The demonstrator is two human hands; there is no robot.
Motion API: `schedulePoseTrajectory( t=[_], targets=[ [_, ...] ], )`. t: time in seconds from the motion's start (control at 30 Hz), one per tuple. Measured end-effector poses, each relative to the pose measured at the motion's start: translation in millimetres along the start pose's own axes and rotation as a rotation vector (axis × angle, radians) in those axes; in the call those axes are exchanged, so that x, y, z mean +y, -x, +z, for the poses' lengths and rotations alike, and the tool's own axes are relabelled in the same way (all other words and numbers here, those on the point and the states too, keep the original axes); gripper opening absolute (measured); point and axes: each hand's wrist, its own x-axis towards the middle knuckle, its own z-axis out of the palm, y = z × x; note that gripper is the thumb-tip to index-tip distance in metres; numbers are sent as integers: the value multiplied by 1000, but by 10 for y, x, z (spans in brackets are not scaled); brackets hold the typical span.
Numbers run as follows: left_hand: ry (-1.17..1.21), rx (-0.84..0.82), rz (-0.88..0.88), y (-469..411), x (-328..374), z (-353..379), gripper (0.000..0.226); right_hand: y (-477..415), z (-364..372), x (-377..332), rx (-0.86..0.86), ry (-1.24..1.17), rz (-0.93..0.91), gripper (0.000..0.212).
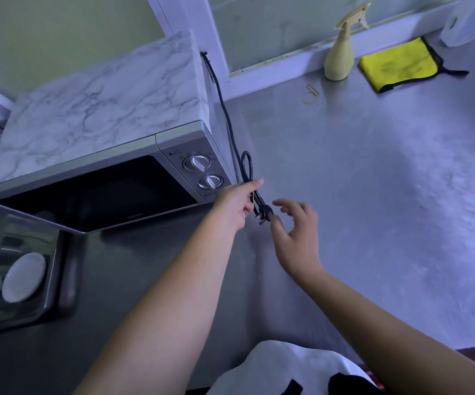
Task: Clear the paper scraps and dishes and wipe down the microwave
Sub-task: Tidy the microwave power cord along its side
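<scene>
A silver microwave (111,166) with a marble-patterned top and two knobs stands at the left on the steel counter (373,195). Its black power cord (225,109) runs down its right side and ends in a folded bundle with the plug (263,215). My left hand (235,202) grips that folded cord just right of the microwave's lower knob. My right hand (296,232) hovers right beside the plug with fingers spread and holds nothing. A yellow cloth (398,67) and a pale spray bottle (340,52) are at the back of the counter.
A steel sink (17,269) at the lower left holds white dishes (24,276). Rubber bands (310,94) lie near the spray bottle. A white jug (467,21) stands at the far right corner. The window frame (287,64) runs behind the counter.
</scene>
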Motion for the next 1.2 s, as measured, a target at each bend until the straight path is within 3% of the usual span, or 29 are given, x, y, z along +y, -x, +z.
schedulePoseTrajectory(
  t=[0.13, 0.33, 0.47, 0.57, 0.67, 0.73, 0.8, 0.9, 1.03, 1.2],
  targets=[
    [40, -30, 3, 10, 8, 20, 33, -2, -65, -211, -276, -603, 356, 40],
    [-119, -75, 7, 82, 53, 62, 34, -205, -67, -297, -588, -790, 505, 37],
    [-221, -59, 166, 121, 23, 26, 33, -164, -45, -242, -507, -815, 542, 16],
    [-588, -6, 385, 116, 6, -13, 23, -86, -33, -135, -435, -994, 630, 14],
    [-721, 13, 420, 99, 27, -58, 25, -30, -24, -30, -323, -1016, 726, 21],
    [-708, 17, 405, 120, 10, -43, 29, -41, -11, -39, -207, -991, 657, 26],
    [-643, 31, 398, 118, -31, 1, 30, -108, -30, -74, -115, -903, 476, 17],
    [-542, -6, 409, 178, -38, 121, 29, -229, -152, -98, -137, -846, 254, 15],
    [-468, -40, 392, 216, -27, 217, 30, -207, -279, 11, -292, -936, 328, 24],
    [-264, -116, 199, 225, -94, 174, 25, -71, -223, 192, -278, -746, 438, 31]
  ],
)
